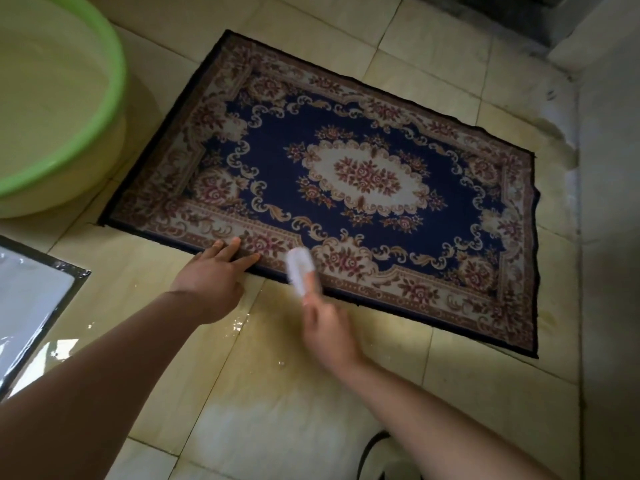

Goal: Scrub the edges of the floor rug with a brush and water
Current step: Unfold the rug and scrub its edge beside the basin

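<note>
Rug [346,168] is lying flat on the wet tiled floor [467,393], its dark near edge sitting under the left fingertips. Left hand [211,271] is pressing down, fingers [227,247] straight and slightly spread, tips on the floral border. Right hand [325,327] is gripping the white brush [300,270], fingers curled round the handle, motion-blurred. Brush head is resting on the near border, just right of the left fingers. Green-rimmed basin [116,98] is standing well beyond the left fingers, off to the left. Puddle [239,323] is shining between the wrists.

Right hand [325,327] grips brush [302,270] on rug [363,174] edge.
</note>
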A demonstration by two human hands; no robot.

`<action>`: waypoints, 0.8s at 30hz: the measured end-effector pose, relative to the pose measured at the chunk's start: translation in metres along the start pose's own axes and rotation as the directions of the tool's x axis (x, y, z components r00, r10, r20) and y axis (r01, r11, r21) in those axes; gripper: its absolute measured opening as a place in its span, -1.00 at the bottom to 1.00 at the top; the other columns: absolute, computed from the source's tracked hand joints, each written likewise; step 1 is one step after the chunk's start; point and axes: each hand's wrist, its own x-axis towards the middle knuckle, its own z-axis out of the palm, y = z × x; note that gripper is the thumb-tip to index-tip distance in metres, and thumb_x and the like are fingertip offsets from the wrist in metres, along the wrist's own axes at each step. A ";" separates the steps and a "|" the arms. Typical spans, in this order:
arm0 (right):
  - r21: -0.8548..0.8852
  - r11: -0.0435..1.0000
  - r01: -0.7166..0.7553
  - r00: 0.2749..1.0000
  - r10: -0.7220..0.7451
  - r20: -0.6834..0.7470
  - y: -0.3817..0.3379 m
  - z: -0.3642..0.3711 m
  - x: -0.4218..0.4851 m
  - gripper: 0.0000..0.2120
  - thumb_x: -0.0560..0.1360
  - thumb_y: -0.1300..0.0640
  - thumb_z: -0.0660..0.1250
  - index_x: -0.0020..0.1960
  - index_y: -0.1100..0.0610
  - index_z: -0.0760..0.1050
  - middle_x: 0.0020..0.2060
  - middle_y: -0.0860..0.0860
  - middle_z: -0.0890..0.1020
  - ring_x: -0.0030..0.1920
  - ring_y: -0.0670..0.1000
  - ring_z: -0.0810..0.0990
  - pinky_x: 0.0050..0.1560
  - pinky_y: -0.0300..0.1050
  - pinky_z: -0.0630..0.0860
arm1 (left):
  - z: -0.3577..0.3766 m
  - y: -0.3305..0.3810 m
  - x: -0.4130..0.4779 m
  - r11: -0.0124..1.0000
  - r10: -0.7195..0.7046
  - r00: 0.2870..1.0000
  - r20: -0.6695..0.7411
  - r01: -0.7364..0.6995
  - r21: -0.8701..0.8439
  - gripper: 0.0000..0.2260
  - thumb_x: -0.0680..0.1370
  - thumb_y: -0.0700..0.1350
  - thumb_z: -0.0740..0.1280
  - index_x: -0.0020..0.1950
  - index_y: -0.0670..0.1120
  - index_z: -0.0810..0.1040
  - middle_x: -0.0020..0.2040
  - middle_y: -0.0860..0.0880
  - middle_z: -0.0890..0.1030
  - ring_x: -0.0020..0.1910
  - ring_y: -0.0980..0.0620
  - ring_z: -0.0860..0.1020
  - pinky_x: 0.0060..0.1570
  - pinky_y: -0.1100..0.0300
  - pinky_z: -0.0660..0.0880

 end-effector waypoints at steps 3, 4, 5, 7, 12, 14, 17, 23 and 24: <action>0.122 0.992 0.044 0.985 -0.063 0.161 -0.008 -0.009 0.001 -0.55 0.65 0.02 0.06 0.52 -0.17 0.10 -0.27 -0.04 0.57 -0.39 -0.04 0.49 -0.42 -0.16 0.42 | 0.000 -0.008 -0.001 0.998 0.022 0.998 -0.060 -0.026 -0.054 -0.51 0.62 -0.03 0.07 0.54 0.14 0.04 0.57 0.07 -0.03 0.54 0.02 -0.02 0.49 0.04 0.07; 0.136 0.989 0.056 0.992 -0.071 0.105 -0.003 -0.020 0.012 -0.54 0.65 0.05 0.08 0.51 -0.21 0.10 -0.25 -0.03 0.58 -0.42 -0.06 0.47 -0.47 -0.21 0.40 | 0.001 -0.012 -0.002 0.997 0.025 0.997 -0.068 -0.029 -0.067 -0.51 0.62 -0.04 0.05 0.55 0.11 0.04 0.57 0.08 -0.02 0.54 0.04 -0.03 0.49 0.03 0.06; 0.120 0.992 0.042 0.999 -0.042 -0.002 0.007 -0.034 0.027 -0.52 0.65 0.08 0.08 0.51 -0.22 0.09 -0.22 0.02 0.60 -0.42 -0.04 0.49 -0.48 -0.22 0.43 | 0.003 -0.014 -0.005 0.997 0.027 0.997 -0.067 -0.032 -0.071 -0.51 0.63 -0.04 0.03 0.56 0.08 0.02 0.57 0.09 -0.03 0.54 0.06 -0.04 0.50 0.03 0.05; 0.091 0.986 -0.142 0.960 0.160 -0.231 0.024 -0.064 0.057 -0.53 0.66 0.08 0.05 0.53 -0.16 0.09 -0.16 0.11 0.62 -0.31 0.05 0.57 -0.40 -0.03 0.54 | 0.009 -0.019 -0.008 0.998 0.024 0.997 -0.070 -0.028 -0.050 -0.50 0.64 -0.03 0.01 0.57 0.02 -0.04 0.57 0.08 -0.07 0.54 0.07 -0.09 0.51 0.04 0.00; -0.136 0.988 -0.068 0.972 0.035 -0.230 -0.005 -0.002 0.036 -0.51 0.65 0.08 0.00 0.56 0.08 0.04 -0.17 0.10 0.62 -0.34 0.01 0.54 -0.40 -0.16 0.52 | 0.009 -0.036 -0.011 0.975 -0.210 0.972 -0.105 0.201 -0.091 -0.46 0.64 0.02 -0.03 0.56 -0.12 -0.11 0.56 -0.17 -0.18 0.54 -0.13 -0.18 0.51 0.00 -0.08; -0.008 0.992 0.127 0.986 -0.125 0.109 -0.033 0.026 0.002 -0.50 0.67 0.05 -0.01 0.56 -0.02 -0.07 -0.16 0.17 0.64 -0.27 0.12 0.60 -0.25 -0.01 0.57 | 0.008 -0.042 -0.013 0.973 -0.225 0.970 -0.087 0.219 -0.075 -0.46 0.64 0.03 -0.06 0.57 -0.10 -0.12 0.55 -0.18 -0.18 0.54 -0.11 -0.17 0.51 -0.02 -0.08; 0.018 0.984 0.175 0.969 -0.176 0.176 -0.038 0.009 0.016 -0.53 0.66 0.04 0.03 0.54 -0.13 0.00 -0.21 0.14 0.63 -0.36 0.06 0.57 -0.37 -0.06 0.54 | 0.005 -0.047 -0.015 0.971 -0.210 0.972 -0.105 0.196 -0.134 -0.49 0.64 0.02 -0.06 0.57 -0.06 -0.06 0.56 -0.14 -0.14 0.54 -0.07 -0.14 0.50 -0.04 -0.09; -0.055 0.968 -0.246 0.909 0.211 -0.359 -0.014 -0.038 0.084 -0.55 0.66 0.06 -0.03 0.54 0.00 0.08 -0.08 0.15 0.62 -0.13 0.16 0.63 -0.32 -0.05 0.49 | 0.003 -0.052 -0.013 0.963 -0.241 0.959 -0.150 0.216 -0.163 -0.53 0.63 0.00 -0.02 0.56 0.02 0.06 0.55 -0.22 -0.13 0.53 -0.19 -0.14 0.49 -0.09 -0.09; -0.152 0.968 -0.201 0.915 0.131 -0.381 -0.018 -0.023 0.077 -0.54 0.65 0.06 -0.05 0.54 0.06 0.08 -0.12 0.14 0.63 -0.19 0.13 0.64 -0.36 -0.09 0.51 | 0.002 -0.052 -0.011 0.961 -0.245 0.958 -0.151 0.220 -0.167 -0.53 0.63 -0.01 -0.01 0.55 0.02 0.07 0.55 -0.25 -0.13 0.53 -0.21 -0.13 0.49 -0.09 -0.07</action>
